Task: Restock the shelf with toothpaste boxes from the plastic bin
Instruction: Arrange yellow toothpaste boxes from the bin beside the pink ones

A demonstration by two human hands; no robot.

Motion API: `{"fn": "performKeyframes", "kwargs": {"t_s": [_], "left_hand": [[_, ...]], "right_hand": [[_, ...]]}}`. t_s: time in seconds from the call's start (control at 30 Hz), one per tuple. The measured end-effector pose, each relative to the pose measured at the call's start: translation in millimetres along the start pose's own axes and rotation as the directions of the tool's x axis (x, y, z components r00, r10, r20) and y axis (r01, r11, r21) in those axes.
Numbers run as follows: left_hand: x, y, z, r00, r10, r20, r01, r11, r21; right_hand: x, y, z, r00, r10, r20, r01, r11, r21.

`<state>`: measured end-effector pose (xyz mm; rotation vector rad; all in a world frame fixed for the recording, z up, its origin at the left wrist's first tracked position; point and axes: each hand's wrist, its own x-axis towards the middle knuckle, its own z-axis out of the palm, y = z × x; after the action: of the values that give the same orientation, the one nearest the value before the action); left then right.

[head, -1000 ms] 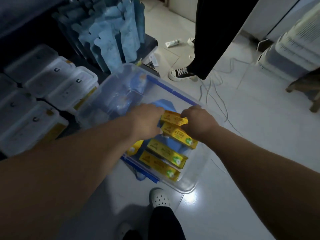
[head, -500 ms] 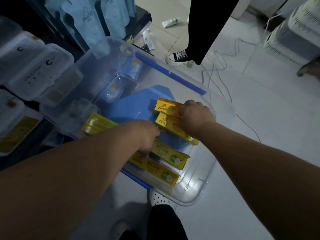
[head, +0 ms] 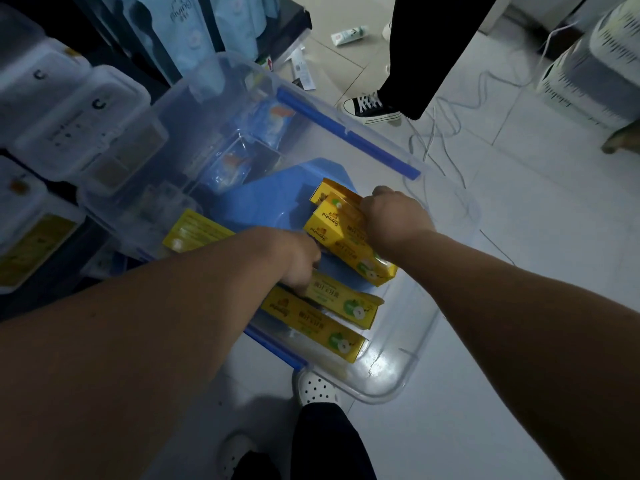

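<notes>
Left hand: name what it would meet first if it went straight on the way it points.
Likely the yellow toothpaste boxes that the right hand grips, just ahead of the left hand; depth is unclear.

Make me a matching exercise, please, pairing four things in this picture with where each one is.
Things: 1 right hand; 2 left hand; 3 white tube; 4 black sneaker.
Places: A beside the grey cables; B down on the lower yellow boxes; C lying near the dark shelf base; D gripping the upper yellow boxes.
Pairs: 1-D; 2-B; 3-C; 4-A.
</notes>
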<state>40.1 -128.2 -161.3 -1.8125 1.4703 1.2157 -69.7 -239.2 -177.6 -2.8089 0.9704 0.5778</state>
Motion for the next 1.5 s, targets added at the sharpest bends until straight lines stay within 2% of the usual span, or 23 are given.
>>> {"fn": "performKeyframes", "kwargs": {"t_s": [0.27,0.43,0.6,0.8,1.07,1.33,1.5], "left_hand": [[-5,-12,2,0.976,0.002,-0.216,-0.043,0.982,-0.186],[-34,-20,-11,0.922,-0.003,-0.387,-0.112,0.955,-0.274],[-94,-35,-34,0.882,-0.02,-0.471,-0.147,0.938,-0.314],[-200,-56,-72,0.831,-0.031,-0.555,-0.155,0.946,-0.285],[-362,-81,-114,0.67,-0.095,-0.737,-0.104,0.97,-0.22],[-523,-95,-129,0.517,-0.15,-0.843,-0.068,0.974,-0.215],[-626,-97,-133,0.399,-0.194,-0.896,-0.016,0.976,-0.218]], "right_hand": [[1,-6,-2,0.998,-0.019,-0.057,0.021,0.999,0.041],[-2,-8,-26,0.991,-0.024,-0.135,0.04,0.993,0.111],[-14,-25,-80,0.974,-0.055,-0.219,0.082,0.99,0.117],[-42,-57,-185,0.946,-0.103,-0.307,0.14,0.985,0.101],[-102,-120,-342,0.881,-0.204,-0.427,0.247,0.968,0.048],[-168,-181,-478,0.744,-0.315,-0.59,0.367,0.93,-0.034],[-210,-219,-563,0.693,-0.347,-0.633,0.404,0.913,-0.058]]}}
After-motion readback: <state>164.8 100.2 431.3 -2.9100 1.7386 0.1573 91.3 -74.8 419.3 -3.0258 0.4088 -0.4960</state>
